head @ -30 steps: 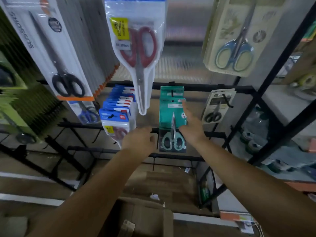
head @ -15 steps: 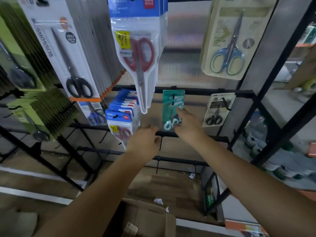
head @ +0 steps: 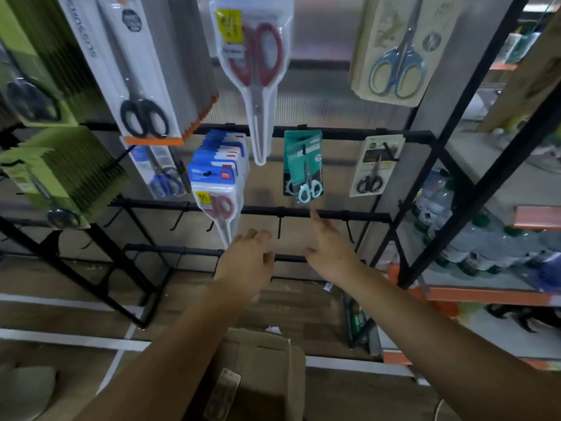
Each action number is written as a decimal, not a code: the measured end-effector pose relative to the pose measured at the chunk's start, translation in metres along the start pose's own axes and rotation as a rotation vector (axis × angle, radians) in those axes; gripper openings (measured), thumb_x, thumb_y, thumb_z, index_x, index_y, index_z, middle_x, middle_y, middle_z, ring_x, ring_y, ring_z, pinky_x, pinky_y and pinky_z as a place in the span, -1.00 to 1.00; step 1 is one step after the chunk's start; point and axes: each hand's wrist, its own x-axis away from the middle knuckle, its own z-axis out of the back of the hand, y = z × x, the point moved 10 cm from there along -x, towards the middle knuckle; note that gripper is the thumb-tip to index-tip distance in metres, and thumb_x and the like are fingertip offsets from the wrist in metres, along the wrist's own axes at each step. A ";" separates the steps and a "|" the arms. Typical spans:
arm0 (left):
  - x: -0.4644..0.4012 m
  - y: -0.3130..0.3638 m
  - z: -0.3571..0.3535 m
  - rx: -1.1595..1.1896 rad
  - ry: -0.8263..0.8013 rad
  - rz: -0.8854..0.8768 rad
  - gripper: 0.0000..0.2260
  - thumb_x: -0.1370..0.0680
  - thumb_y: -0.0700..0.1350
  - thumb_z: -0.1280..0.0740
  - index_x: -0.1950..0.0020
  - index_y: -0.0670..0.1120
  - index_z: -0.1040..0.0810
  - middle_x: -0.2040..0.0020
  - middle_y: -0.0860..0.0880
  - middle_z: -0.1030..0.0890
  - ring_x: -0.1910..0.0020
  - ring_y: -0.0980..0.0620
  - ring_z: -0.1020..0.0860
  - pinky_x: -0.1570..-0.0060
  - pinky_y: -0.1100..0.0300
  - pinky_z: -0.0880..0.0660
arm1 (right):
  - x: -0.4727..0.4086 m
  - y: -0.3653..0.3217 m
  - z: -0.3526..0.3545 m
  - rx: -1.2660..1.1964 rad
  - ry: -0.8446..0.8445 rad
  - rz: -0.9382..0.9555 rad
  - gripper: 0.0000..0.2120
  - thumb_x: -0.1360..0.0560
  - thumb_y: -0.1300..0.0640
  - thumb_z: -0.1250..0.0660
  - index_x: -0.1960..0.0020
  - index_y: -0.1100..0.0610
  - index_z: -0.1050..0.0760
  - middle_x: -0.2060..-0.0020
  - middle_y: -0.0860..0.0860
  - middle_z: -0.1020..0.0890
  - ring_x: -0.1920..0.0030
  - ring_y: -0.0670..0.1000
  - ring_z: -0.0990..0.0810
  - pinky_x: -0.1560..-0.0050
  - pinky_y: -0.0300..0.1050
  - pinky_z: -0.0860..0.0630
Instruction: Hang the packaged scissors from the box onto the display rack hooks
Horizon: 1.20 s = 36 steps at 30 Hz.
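Teal packs of small scissors (head: 303, 165) hang on a hook of the black display rack (head: 334, 135), the front pack tilted. My right hand (head: 329, 244) is just below them with fingers extended, holding nothing and apart from the pack. My left hand (head: 247, 259) hovers lower left with relaxed fingers, empty. The open cardboard box (head: 258, 369) sits on the floor under my arms, and one packaged pair of scissors (head: 223, 393) shows in it.
Blue-topped packs of red scissors (head: 217, 183) hang left of the teal ones, and a grey pack (head: 376, 165) hangs to the right. Larger scissor packs (head: 255, 56) hang above. Bare hooks (head: 279, 227) stick out of the lower bar. Bottles (head: 473, 244) fill the shelf at right.
My right hand let go of the teal pack and dropped below it; the pack now hangs on its hook. My left hand pulled back slightly.
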 end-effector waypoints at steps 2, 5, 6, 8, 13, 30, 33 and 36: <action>0.019 -0.016 0.000 0.021 -0.020 0.015 -0.67 -0.60 -0.10 -0.19 -0.36 -0.11 -0.39 -0.25 -0.11 -0.48 -0.20 -0.09 -0.45 -0.16 0.05 -0.44 | 0.013 -0.006 -0.012 -0.022 -0.011 -0.022 -0.31 -0.57 0.18 -0.20 -0.53 0.14 0.16 -0.46 0.10 -0.16 -0.40 0.12 -0.24 -0.35 -0.09 -0.25; 0.052 -0.050 0.001 0.056 -0.044 0.048 -0.65 -0.61 -0.09 -0.17 -0.39 -0.10 -0.35 -0.29 -0.09 -0.44 -0.24 -0.07 -0.42 -0.18 0.11 -0.40 | 0.034 -0.023 -0.033 -0.025 -0.029 -0.041 -0.34 -0.58 0.17 -0.18 -0.53 0.14 0.14 -0.47 0.07 -0.14 -0.42 0.10 -0.21 -0.35 -0.13 -0.22; 0.061 -0.060 0.002 0.057 -0.045 0.063 -0.65 -0.61 -0.10 -0.17 -0.40 -0.09 -0.34 -0.30 -0.08 -0.44 -0.24 -0.07 -0.43 -0.16 0.12 -0.41 | 0.041 -0.027 -0.040 -0.019 -0.033 -0.049 -0.35 -0.59 0.16 -0.17 -0.53 0.13 0.13 -0.48 0.05 -0.13 -0.43 0.09 -0.20 -0.35 -0.14 -0.21; 0.087 -0.087 0.005 0.071 -0.057 0.099 -0.65 -0.60 -0.11 -0.18 -0.39 -0.11 -0.36 -0.29 -0.10 -0.45 -0.21 -0.09 -0.45 -0.14 0.10 -0.42 | 0.060 -0.043 -0.059 0.013 -0.061 -0.069 -0.35 -0.59 0.14 -0.17 -0.54 0.12 0.14 -0.49 0.04 -0.10 -0.44 0.08 -0.18 -0.36 -0.13 -0.21; 0.156 -0.138 -0.005 0.065 -0.125 0.159 -0.67 -0.60 -0.09 -0.16 -0.36 -0.09 -0.36 -0.26 -0.11 -0.47 -0.22 -0.10 -0.44 -0.15 0.07 -0.43 | 0.108 -0.085 -0.107 0.005 -0.122 -0.068 -0.36 -0.60 0.12 -0.17 -0.54 0.13 0.13 -0.51 0.05 -0.09 -0.48 0.06 -0.11 -0.40 -0.16 -0.11; 0.240 -0.297 -0.194 0.301 -0.297 0.531 -0.70 -0.59 -0.08 -0.22 -0.31 -0.05 -0.47 -0.19 -0.09 -0.54 -0.09 -0.08 -0.53 -0.07 0.13 -0.46 | 0.097 -0.017 -0.359 -0.121 -0.367 -0.126 -0.44 -0.57 0.19 -0.21 -0.51 0.03 -0.08 -0.44 -0.01 -0.26 -0.42 -0.05 -0.25 -0.31 -0.25 -0.25; 0.233 -0.344 -0.300 0.313 -0.366 0.644 -0.70 -0.59 -0.11 -0.22 -0.32 -0.05 -0.46 -0.24 -0.09 -0.52 -0.18 -0.07 -0.50 -0.12 0.16 -0.40 | 0.068 0.044 -0.454 -0.164 -0.379 -0.190 -0.47 -0.58 0.23 -0.18 -0.50 -0.01 -0.13 -0.39 -0.04 -0.33 -0.35 -0.08 -0.32 -0.16 -0.32 -0.24; 0.228 -0.392 -0.424 0.292 -0.472 0.678 -0.72 -0.61 -0.11 -0.18 -0.31 -0.08 -0.45 -0.25 -0.10 -0.50 -0.19 -0.08 -0.48 -0.13 0.12 -0.43 | 0.037 0.121 -0.564 -0.106 -0.396 -0.198 -0.50 -0.57 0.26 -0.16 -0.48 0.05 -0.18 -0.37 0.00 -0.35 -0.32 -0.05 -0.34 -0.19 -0.32 -0.25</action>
